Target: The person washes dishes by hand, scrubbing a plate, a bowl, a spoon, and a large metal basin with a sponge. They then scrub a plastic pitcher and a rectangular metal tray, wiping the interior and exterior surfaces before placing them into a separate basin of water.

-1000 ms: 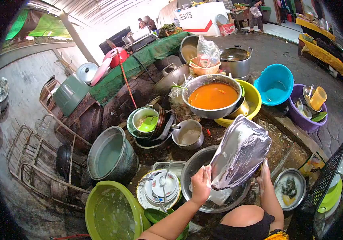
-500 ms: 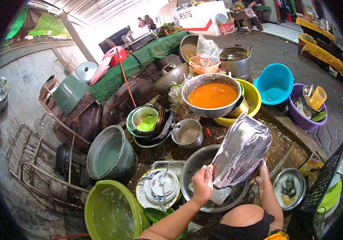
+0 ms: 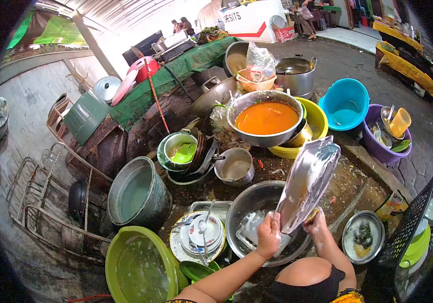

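A soapy rectangular metal tray (image 3: 310,182) stands tilted above a wide metal basin (image 3: 237,209). My left hand (image 3: 268,236) is closed on the tray's lower left edge. At its lower right edge, my right hand (image 3: 319,225) is closed around a small yellow sponge (image 3: 311,215), pressed near the tray; the fingers are partly hidden. Inside the basin lies a pale, translucent container (image 3: 251,227). Left of the basin sits a stack of plates (image 3: 186,247) with spoons on top. A metal bowl (image 3: 348,247) with a dark scouring pad and suds stands to the right.
A green tub (image 3: 113,267) and a grey bucket (image 3: 163,202) hold water at left. Ahead are a pot of orange liquid (image 3: 241,134), a small pot (image 3: 241,177), a blue bucket (image 3: 347,88) and a purple tub (image 3: 373,146). A black crate (image 3: 413,222) stands close at right.
The tray has turned more edge-on and shifted slightly right. My right hand has moved left and up along its edge, showing the yellow sponge. More of the basin's inside is visible.
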`<state>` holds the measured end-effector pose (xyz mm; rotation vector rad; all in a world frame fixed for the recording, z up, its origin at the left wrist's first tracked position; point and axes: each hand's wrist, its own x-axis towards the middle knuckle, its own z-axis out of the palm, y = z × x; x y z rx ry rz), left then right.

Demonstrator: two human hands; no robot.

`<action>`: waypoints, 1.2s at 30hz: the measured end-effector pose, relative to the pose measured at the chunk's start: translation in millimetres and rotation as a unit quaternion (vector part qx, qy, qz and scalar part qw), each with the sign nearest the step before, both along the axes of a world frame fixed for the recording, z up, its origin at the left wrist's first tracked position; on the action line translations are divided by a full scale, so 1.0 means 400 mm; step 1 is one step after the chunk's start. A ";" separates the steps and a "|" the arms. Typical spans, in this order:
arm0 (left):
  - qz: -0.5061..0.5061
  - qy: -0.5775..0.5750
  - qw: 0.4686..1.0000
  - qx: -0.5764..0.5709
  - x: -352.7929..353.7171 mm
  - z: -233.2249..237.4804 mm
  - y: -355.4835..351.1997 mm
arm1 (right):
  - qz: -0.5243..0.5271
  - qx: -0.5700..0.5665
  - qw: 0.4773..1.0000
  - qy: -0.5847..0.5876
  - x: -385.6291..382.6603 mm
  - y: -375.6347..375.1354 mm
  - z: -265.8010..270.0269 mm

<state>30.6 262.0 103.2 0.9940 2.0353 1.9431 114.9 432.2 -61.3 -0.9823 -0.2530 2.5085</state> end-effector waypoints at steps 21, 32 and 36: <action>0.015 0.201 0.979 -0.009 -0.058 0.079 0.069 | 0.035 0.290 0.955 0.055 -0.033 -0.202 0.405; 0.060 0.060 0.996 -0.014 -0.072 0.092 0.027 | -0.065 0.407 0.892 0.184 -0.065 -0.216 0.430; -0.006 -0.098 0.995 0.019 -0.090 0.117 -0.005 | -0.182 0.413 0.889 0.077 -0.089 -0.115 0.273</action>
